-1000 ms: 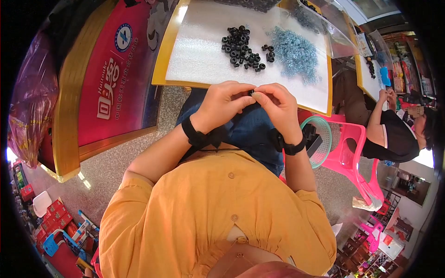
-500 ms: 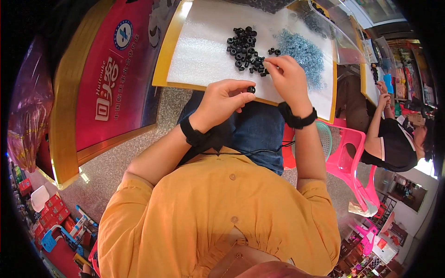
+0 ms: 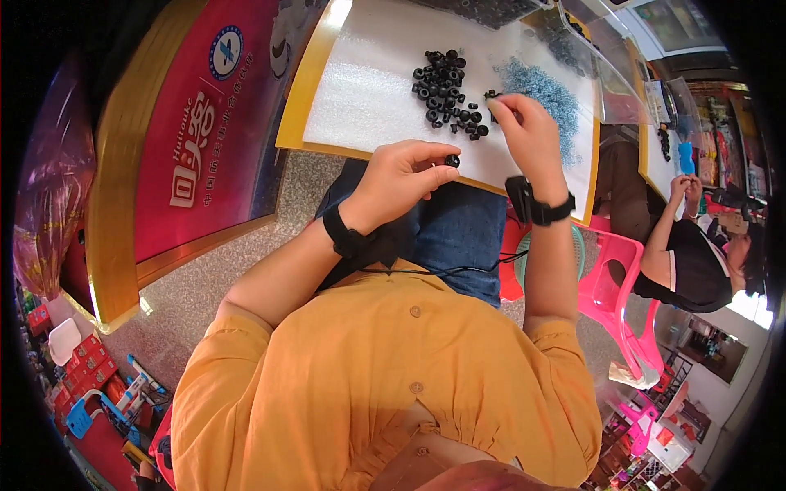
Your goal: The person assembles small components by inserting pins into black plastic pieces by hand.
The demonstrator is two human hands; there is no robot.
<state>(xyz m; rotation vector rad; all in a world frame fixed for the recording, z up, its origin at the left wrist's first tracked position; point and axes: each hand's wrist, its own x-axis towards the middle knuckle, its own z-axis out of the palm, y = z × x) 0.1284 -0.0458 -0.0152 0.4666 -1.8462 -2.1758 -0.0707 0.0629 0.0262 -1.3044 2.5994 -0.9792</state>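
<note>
Pinched between thumb and fingers of my left hand (image 3: 401, 176) is a small round black part (image 3: 452, 161), just over the near edge of the white-topped table (image 3: 352, 106). My right hand (image 3: 530, 135) reaches over the table with its fingers drawn together. Its fingertips are at a few small black pieces (image 3: 492, 95); what they grip, if anything, is too small to make out. A loose pile of black ring-like and knob-like parts (image 3: 442, 82) lies between the hands. Right of it, partly behind my right hand, spreads a heap of tiny clear bluish pieces (image 3: 544, 90).
Clear plastic bins (image 3: 602, 74) stand along the table's far right. A yellow rim (image 3: 293, 102) borders the table. Farther right are a pink chair (image 3: 610, 270) and a person in dark clothes (image 3: 696, 262) at another table. A red panel (image 3: 205, 139) stands at left.
My right hand has moved right, from the black pile's near edge to the few separate black pieces. My left hand keeps its black part, nearly still. The view has shifted slightly.
</note>
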